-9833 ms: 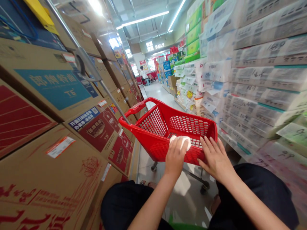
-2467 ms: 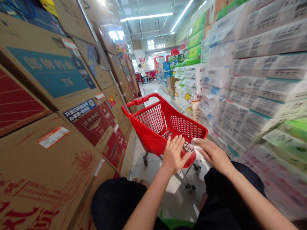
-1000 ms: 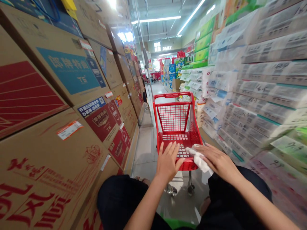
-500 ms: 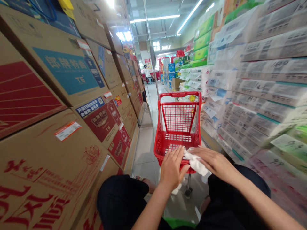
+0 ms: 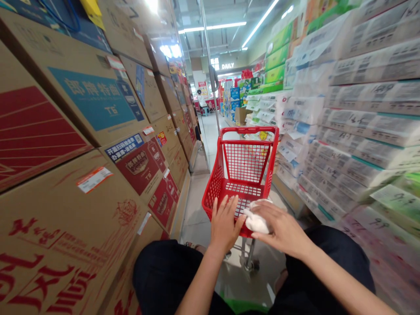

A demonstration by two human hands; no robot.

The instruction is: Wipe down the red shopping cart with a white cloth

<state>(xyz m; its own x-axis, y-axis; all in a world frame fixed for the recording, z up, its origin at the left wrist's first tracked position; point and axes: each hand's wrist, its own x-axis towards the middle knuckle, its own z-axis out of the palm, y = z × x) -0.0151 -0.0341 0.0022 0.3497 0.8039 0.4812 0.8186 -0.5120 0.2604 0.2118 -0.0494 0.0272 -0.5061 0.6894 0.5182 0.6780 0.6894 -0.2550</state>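
Observation:
A red plastic shopping cart [image 5: 216,186] with grid sides stands between my knees, its near rim toward me. My left hand [image 5: 226,221] rests over that rim, its fingers stretched out and the thumb apart. To the right of it, my right hand [image 5: 278,227] is closed around a crumpled white cloth [image 5: 257,222], pressing it at the rim's right part. Part of the cloth is hidden under the fingers. No goods show in the cart's basket.
Stacked cardboard boxes [image 5: 108,236] form a wall on the left. Packs of wrapped paper goods [image 5: 361,118] line the right side. A mirror-like panel with a metal pole [image 5: 213,105] stands ahead on the left. Far down the aisle a person [image 5: 201,99] sits.
The cart has turned slightly, its near end swinging left. My left hand moved a little left with its fingers spreading. My right hand has gathered the white cloth into a tighter bunch.

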